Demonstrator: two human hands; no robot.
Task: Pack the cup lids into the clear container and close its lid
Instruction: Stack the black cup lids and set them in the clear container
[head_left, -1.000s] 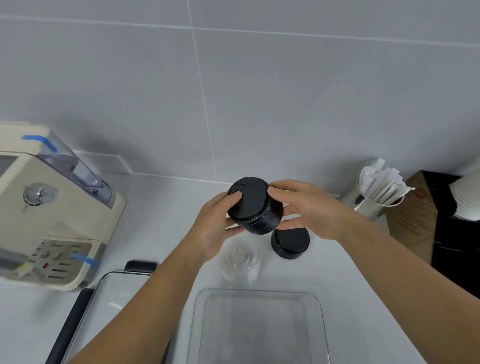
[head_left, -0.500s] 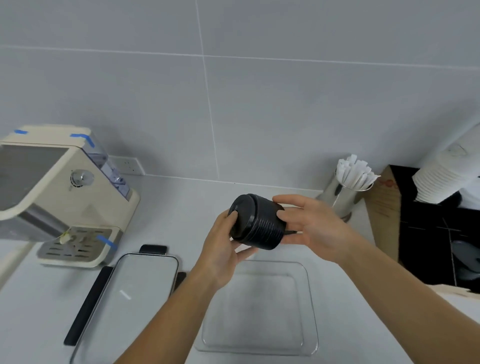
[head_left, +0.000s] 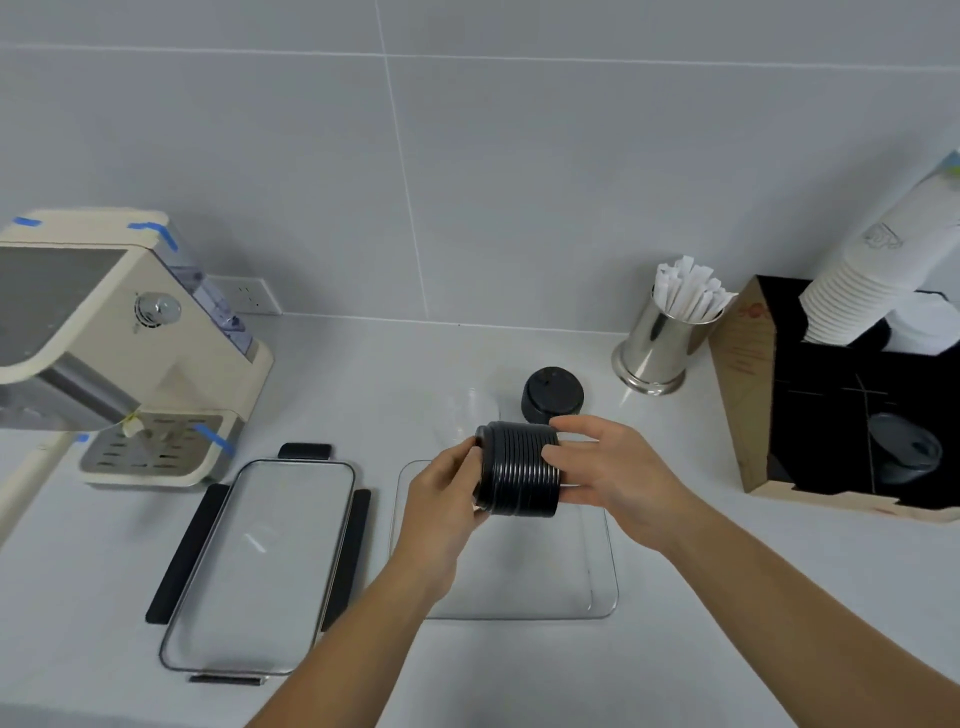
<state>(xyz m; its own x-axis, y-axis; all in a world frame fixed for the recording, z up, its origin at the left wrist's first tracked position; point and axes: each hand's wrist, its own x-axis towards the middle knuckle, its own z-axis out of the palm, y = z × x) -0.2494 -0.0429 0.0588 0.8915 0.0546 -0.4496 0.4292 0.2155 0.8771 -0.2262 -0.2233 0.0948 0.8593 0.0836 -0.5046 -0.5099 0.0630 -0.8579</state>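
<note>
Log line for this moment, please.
stage: packing | left hand + right hand: hold black lid stack sideways over clear container | container lid: off, left

Lighting: bright, even, diffuse; soft shadows only. Glare: pale sheen on the clear rectangular glass container (head_left: 602, 561) below the fingers (head_left: 563, 457), highlights on the polished steel cup (head_left: 652, 348) up-right of them. Focus: mild softness throughout. Distortion: wide-angle bending toward frame edges.
</note>
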